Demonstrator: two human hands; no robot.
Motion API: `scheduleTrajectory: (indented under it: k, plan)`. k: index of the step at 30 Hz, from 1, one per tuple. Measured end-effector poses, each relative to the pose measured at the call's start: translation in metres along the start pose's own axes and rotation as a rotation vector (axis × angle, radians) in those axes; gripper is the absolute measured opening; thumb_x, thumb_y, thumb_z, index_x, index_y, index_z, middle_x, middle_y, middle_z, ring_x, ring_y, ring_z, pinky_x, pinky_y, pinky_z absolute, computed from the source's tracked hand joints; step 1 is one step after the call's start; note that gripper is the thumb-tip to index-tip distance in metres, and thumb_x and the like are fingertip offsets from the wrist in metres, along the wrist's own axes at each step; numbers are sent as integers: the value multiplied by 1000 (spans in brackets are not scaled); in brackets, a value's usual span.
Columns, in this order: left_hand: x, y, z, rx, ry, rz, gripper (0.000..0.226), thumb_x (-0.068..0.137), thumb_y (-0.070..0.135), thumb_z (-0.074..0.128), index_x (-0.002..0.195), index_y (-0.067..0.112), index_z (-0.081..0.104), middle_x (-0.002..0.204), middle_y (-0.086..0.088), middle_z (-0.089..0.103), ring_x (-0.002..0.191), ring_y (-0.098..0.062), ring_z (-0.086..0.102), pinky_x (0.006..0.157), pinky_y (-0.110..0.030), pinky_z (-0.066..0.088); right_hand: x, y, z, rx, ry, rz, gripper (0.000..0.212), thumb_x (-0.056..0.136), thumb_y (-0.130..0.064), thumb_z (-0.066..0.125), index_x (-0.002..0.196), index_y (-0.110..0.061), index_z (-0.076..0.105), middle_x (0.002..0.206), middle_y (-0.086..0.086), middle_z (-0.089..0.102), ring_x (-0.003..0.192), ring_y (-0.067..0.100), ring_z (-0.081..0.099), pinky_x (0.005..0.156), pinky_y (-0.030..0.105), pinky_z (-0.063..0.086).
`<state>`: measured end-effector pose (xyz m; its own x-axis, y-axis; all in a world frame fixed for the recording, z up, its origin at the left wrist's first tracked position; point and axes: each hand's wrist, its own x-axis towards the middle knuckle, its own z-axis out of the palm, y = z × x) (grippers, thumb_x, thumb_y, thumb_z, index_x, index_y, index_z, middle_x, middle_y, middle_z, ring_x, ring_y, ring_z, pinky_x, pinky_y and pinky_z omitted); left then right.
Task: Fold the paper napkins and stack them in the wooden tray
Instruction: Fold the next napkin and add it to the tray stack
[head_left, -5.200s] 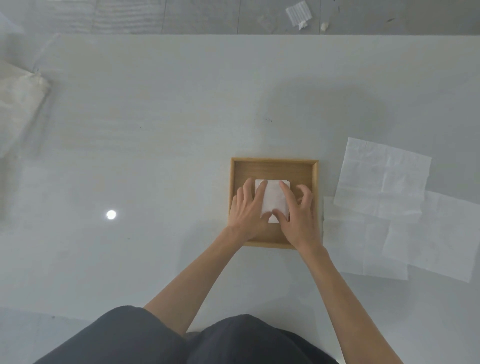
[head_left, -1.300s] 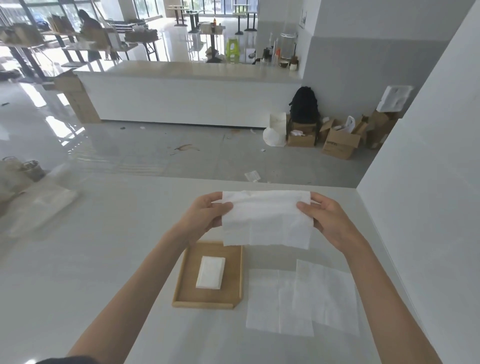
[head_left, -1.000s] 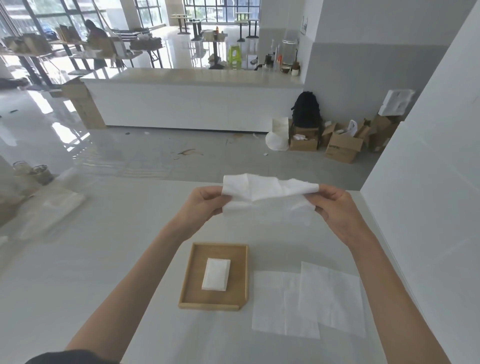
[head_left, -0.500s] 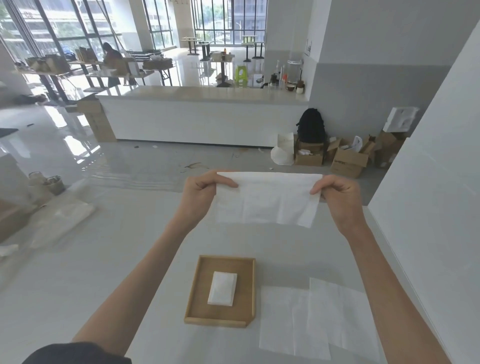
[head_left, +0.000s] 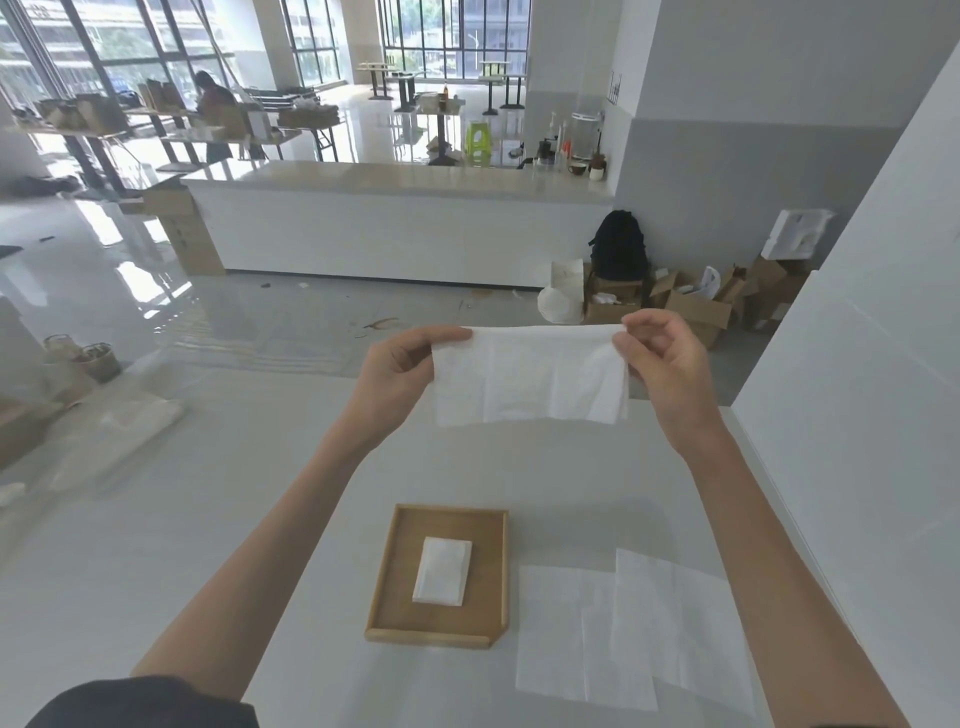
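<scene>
I hold a white paper napkin (head_left: 530, 376) in the air, folded in half into a wide strip, high above the table. My left hand (head_left: 397, 376) pinches its upper left corner and my right hand (head_left: 662, 364) pinches its upper right corner. Below, a square wooden tray (head_left: 488, 525) rests on the white table with one small folded napkin (head_left: 442, 570) lying in its middle. Two flat unfolded napkins (head_left: 634, 629) overlap on the table just right of the tray.
The white table (head_left: 182, 519) carries a clear plastic bag (head_left: 111, 447) at its far left. A white wall (head_left: 872, 415) runs close along the right side. Beyond the table edge are a glossy floor, a long white counter (head_left: 395, 223) and cardboard boxes (head_left: 696, 306).
Five seconds ago both hands pressed the folded napkin into the tray. Since then they lifted a flat napkin and folded it in half in the air; the view has tilted upward.
</scene>
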<state>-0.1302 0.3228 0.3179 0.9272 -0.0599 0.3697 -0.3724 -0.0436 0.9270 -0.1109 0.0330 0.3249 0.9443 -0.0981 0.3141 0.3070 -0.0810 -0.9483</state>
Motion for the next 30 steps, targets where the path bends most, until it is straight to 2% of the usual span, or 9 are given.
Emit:
scheduleTrajectory:
  k: [7,12,14,16,18,21,23,26,30]
  plan:
    - [5,-5,-2,72,48,37,44,93,-17,47,113,13,72,121,3,71,116,-13,66,96,-29,53,1,7,5,35,-121,129,40,97,-8,64,135,-12,52,95,-1,75,85,8,73,73,22,58]
    - [-1,-2,-5,83,6,41,40,93,-16,52,114,12,71,125,-5,67,115,-6,65,95,-21,50,3,13,6,13,-106,109,40,97,-7,65,135,-13,55,97,6,75,86,13,73,74,24,58]
    - [-5,-3,-12,103,-47,28,40,93,-15,53,103,16,76,124,-6,69,117,-12,65,98,-26,51,8,8,5,-94,-127,68,36,97,-11,65,132,-17,57,103,12,75,93,24,73,81,34,61]
    - [-11,-10,-24,163,-33,-20,58,85,-23,45,72,24,76,115,-2,72,114,-16,65,103,-35,50,11,0,7,-187,-179,34,36,96,-13,67,129,-22,59,106,16,74,96,29,70,85,39,58]
    - [-18,-15,-33,248,93,-36,58,75,-24,38,54,24,65,105,2,71,107,-18,66,104,-44,48,12,-9,11,-231,-274,-9,37,94,-12,69,127,-26,59,101,11,73,88,18,68,77,25,54]
    - [-20,-8,-19,356,-25,-46,22,90,10,57,101,25,68,123,8,66,118,-9,60,107,-36,44,12,-28,27,-370,-538,-42,43,94,-13,70,129,-34,57,95,0,71,79,8,62,72,11,44]
    - [-12,0,2,287,-296,-150,44,89,38,69,131,28,56,135,8,62,130,-8,55,111,-35,42,14,-40,42,-510,-698,-76,47,94,-16,70,133,-37,56,96,-7,72,88,9,66,81,13,48]
    - [-9,7,33,210,-478,-232,29,95,25,68,121,14,65,117,-9,72,110,-16,68,99,-44,54,18,-55,54,-665,-819,-136,49,95,-15,67,137,-37,55,100,-9,70,97,8,66,86,10,47]
    - [-15,-1,47,55,-349,-284,15,99,20,62,100,9,72,93,-1,76,86,-15,72,77,-32,57,22,-67,44,-704,-679,-197,40,97,-29,66,136,-37,58,105,-11,69,98,6,63,84,12,46]
